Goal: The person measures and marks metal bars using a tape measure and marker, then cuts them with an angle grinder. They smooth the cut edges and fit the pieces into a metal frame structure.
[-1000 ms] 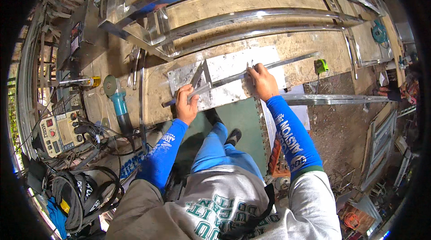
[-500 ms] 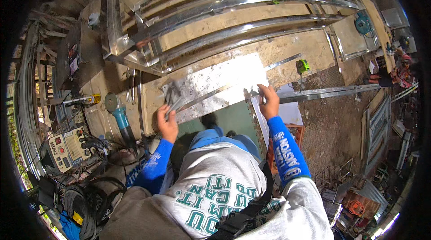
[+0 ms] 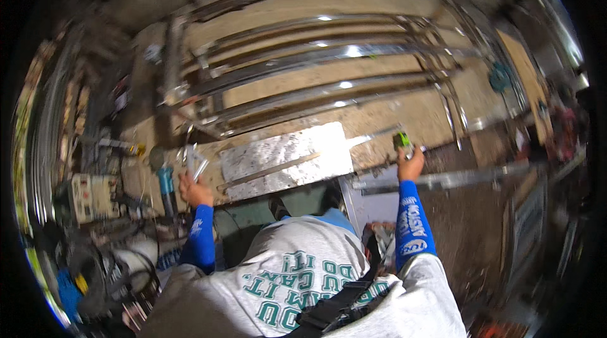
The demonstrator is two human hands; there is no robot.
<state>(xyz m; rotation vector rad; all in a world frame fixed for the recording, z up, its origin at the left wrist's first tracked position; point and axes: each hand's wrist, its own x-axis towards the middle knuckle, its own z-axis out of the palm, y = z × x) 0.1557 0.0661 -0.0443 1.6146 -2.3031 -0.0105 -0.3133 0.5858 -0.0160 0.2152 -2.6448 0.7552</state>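
Observation:
My right hand (image 3: 411, 165) is closed on the near end of a green and black tape measure (image 3: 401, 140), at the bench's front edge to the right of the metal sheet. At the left, my left hand (image 3: 195, 190) grips a short, shiny, angled metal piece (image 3: 196, 166); blur hides its exact kind. Between the hands lies a scuffed silver metal sheet (image 3: 253, 154), with a narrow metal strip (image 3: 272, 170) slanting across it. Another thin strip (image 3: 373, 136) sticks out past the sheet's right end.
A welded frame of shiny tubes (image 3: 341, 54) covers the back of the wooden bench (image 3: 379, 156). Left of my left hand lies a teal angle grinder (image 3: 165, 186), with a boxy beige machine (image 3: 91, 198) beyond it. Long metal tubing (image 3: 455, 178) extends rightward below the bench edge.
My right hand has left the sheet's right end and reached right to grasp the tape measure. My left hand has moved left off the sheet, carrying the angled metal piece. The view has shifted.

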